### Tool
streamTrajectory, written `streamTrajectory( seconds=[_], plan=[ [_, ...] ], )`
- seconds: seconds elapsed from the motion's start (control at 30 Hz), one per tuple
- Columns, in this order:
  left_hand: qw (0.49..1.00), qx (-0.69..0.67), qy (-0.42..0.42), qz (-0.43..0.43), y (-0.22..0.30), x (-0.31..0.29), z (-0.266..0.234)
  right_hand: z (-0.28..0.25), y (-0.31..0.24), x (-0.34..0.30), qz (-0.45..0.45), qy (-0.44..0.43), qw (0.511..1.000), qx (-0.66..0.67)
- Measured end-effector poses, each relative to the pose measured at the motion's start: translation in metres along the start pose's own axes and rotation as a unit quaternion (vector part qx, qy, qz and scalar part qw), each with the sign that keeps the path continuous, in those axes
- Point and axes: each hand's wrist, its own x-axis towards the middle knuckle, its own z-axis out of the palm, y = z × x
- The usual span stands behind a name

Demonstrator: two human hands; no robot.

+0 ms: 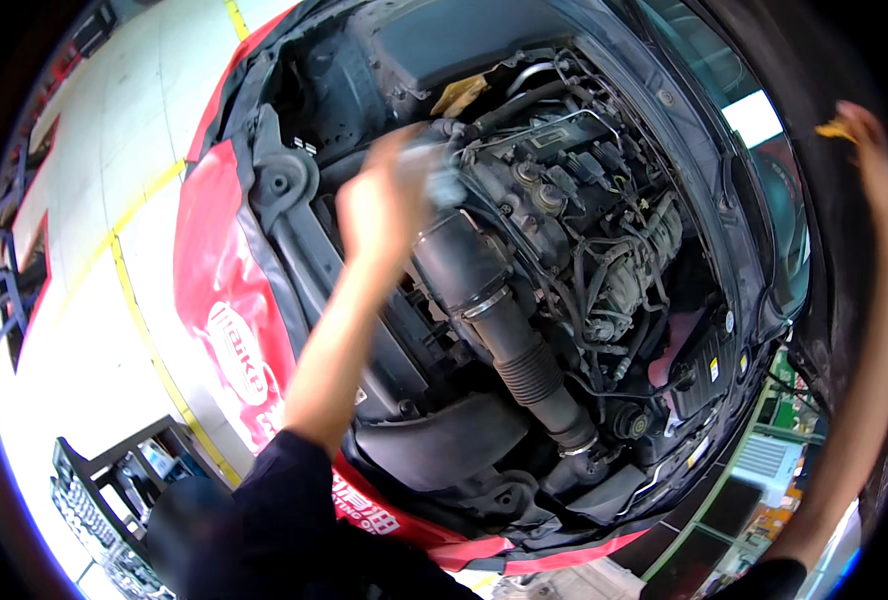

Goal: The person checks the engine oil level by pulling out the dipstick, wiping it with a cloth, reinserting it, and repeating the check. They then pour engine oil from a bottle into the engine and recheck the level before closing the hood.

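Smeared by motion, my left hand (379,205) is over the front of an open engine bay. Its fingers are round a pale grey, shiny object (440,178), too blurred to name, above the upper end of the black air intake duct (464,262). That duct runs down to a ribbed hose (529,370) with metal clamps. Far to the right my right hand (872,160) is raised beside the dark raised hood (832,250). A small orange-yellow piece (836,130) is pinched in its fingertips. The engine (564,190) lies between my two arms.
A red fender cover (214,240) drapes over the car's front edge. At lower left stands a dark tool cart (114,460) with several tools. Yellow lines (139,310) mark the pale floor. The windshield (704,60) is at upper right, and shelving (754,480) at lower right.
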Motion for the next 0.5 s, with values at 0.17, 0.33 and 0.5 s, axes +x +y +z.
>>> streamTrajectory(
  seconds=[0.17, 0.33, 0.5],
  plan=[
    [0.977, 0.162, 0.015, -0.138, -0.14, -0.077, -0.115, 0.19, -0.069, -0.085, -0.051, -0.215, 0.949, 0.226],
    [0.978, 0.113, 0.005, -0.174, -0.191, -0.132, -0.125, 0.283, -0.123, -0.171, 0.013, -0.221, 0.942, 0.253],
    [0.979, 0.143, 0.018, -0.146, -0.196, -0.129, -0.114, 0.295, -0.13, -0.187, 0.064, -0.241, 0.941, 0.23]
  ],
)
